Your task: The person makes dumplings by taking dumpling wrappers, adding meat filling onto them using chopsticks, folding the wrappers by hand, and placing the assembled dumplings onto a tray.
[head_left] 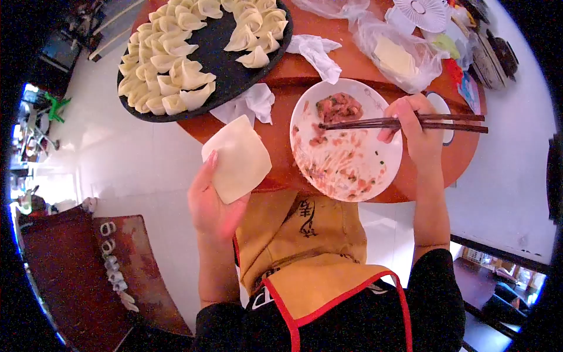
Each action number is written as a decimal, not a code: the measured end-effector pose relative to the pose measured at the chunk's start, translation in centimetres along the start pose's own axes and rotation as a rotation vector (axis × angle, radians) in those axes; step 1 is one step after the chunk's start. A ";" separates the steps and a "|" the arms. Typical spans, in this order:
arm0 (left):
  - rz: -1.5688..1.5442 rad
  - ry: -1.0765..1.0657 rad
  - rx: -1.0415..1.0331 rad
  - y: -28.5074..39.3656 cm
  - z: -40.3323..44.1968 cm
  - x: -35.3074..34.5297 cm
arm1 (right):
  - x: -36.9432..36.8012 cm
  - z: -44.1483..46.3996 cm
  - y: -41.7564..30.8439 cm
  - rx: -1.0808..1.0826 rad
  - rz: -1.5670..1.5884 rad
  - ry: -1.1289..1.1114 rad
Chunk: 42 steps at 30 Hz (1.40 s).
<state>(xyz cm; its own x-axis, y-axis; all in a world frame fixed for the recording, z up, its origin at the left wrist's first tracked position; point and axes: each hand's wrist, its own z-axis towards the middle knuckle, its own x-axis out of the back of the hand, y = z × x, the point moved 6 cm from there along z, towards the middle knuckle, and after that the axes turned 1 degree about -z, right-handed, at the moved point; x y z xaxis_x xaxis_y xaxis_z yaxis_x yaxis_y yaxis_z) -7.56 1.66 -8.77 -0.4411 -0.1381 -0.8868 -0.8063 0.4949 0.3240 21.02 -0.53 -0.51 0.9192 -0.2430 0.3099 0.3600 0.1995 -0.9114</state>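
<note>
The wrapper lies across the left hand, thumb on the upper face, fingers beneath; this hand is partly open and supports the sheet near the edge of the bench. The wrapper is roughly square, with one corner pointing away from the person; its sides are near equal, so its long axis cannot be determined. Beyond it, a dark tray carries folded dumplings. A crumpled tissue lies between tray and wrapper. To the right, the plate bears a mound of filling toward its far side. The chopsticks cross the plate left to right, tips leftward beside the mound. The right hand is closed around the chopsticks and overlaps the plate's right rim. Beyond this hand, a plastic bag contains pale sheets.
</note>
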 end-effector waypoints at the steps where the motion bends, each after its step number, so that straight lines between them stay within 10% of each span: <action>1: 0.001 0.002 0.000 -0.1 -0.1 0.0 | -0.1 -0.2 -0.2 -0.002 0.002 0.000; 24: 0.049 0.042 0.049 -4.3 -2.5 -1.0 | -3.6 -6.4 -1.4 -0.077 0.426 0.286; 34: -0.041 -0.083 -0.030 -1.3 -3.0 -3.9 | -8.3 -8.8 -6.1 0.902 0.045 -0.241; 42: -0.061 -0.095 -0.012 -1.0 -1.8 -4.2 | -4.7 -9.1 -7.2 0.867 0.024 -0.204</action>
<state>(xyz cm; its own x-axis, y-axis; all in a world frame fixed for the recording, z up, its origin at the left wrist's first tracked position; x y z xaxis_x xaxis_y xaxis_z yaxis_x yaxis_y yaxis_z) -5.64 0.19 -4.76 -0.3520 -0.0855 -0.9321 -0.8357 0.4773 0.2718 12.69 -9.49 2.11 0.9087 -0.0727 0.4111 0.2588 0.8709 -0.4179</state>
